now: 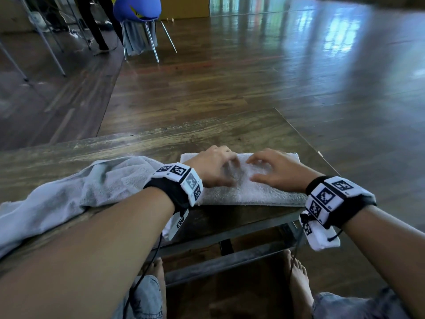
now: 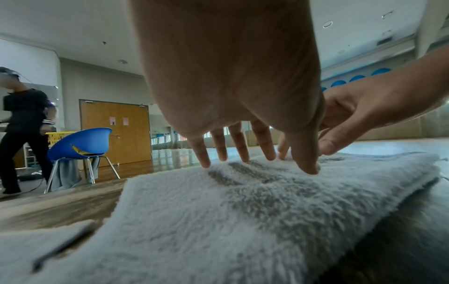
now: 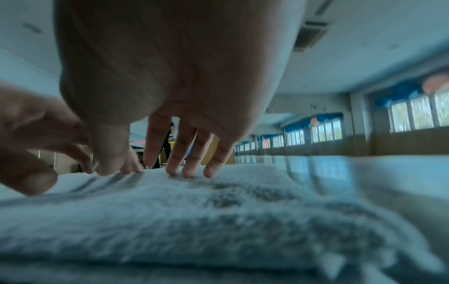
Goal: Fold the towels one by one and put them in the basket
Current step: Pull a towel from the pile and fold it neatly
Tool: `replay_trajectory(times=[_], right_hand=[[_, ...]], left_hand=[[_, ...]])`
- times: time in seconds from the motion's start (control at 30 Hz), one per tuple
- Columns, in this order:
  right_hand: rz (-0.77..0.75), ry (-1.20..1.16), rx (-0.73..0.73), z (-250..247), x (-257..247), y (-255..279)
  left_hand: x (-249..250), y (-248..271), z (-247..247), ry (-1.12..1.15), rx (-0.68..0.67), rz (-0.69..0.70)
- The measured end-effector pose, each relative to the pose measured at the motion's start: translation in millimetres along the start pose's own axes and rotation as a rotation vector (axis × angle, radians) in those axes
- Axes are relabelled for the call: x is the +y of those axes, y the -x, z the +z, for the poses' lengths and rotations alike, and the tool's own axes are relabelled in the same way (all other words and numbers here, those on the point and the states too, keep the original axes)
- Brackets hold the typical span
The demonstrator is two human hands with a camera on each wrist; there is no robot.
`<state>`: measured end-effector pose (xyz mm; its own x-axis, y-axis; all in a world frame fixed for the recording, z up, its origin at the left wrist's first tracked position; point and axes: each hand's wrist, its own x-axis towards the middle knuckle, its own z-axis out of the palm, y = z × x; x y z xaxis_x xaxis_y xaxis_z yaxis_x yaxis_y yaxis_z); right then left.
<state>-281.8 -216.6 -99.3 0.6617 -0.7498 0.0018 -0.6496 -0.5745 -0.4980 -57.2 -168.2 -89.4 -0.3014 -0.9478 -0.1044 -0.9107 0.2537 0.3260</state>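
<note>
Two bare hands rest side by side on a folded grey towel [image 1: 248, 187] lying flat at the near right corner of a worn wooden table [image 1: 161, 139]. The left hand [image 1: 212, 168] spreads its straight fingers [image 2: 219, 146] across the pile, fingertips touching the cloth and holding nothing; the right hand [image 1: 277, 170], just beside it, does the same, its fingers [image 3: 178, 151] splayed and pressing lightly on the towel's top, thumbs of both hands nearly meeting at the middle. A second towel [image 1: 76, 192], unfolded and rumpled, lies to the left on the same table, under the person's left forearm and touching the folded one. Both wrists carry black bands with white marker blocks [image 1: 181, 181]. Beyond the table, on a glossy wooden floor [image 1: 276, 77], stands a blue chair [image 2: 79, 144] with grey cloth hanging beneath its seat; behind it sits a yellow basket [image 2: 58, 135], well apart from the towels. A person in dark clothes [image 2: 23, 123] stands near the chair, before wooden double doors [image 2: 116, 130].
</note>
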Motion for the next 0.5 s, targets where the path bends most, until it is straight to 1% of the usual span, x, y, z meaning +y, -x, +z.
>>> replay_trajectory(times=[0.07,0.13,0.2,0.3,0.5], right_hand=[[-0.01,-0.044,-0.089,9,-6,-1],[0.016,0.018,-0.181,17,-8,-1],[0.061,0.075,-0.244,22,-7,0],[0.071,0.107,-0.282,28,-1,1],[0.113,0.144,-0.291,33,12,3]], left_hand=[[1,-1,7,-0.027,-0.1,-0.012],[1,-2,15,-0.058,-0.218,-0.06],[-2,-1,22,-0.078,-0.281,-0.085],[-6,3,28,-0.109,-0.298,-0.091],[-19,15,35,-0.096,-0.272,-0.091]])
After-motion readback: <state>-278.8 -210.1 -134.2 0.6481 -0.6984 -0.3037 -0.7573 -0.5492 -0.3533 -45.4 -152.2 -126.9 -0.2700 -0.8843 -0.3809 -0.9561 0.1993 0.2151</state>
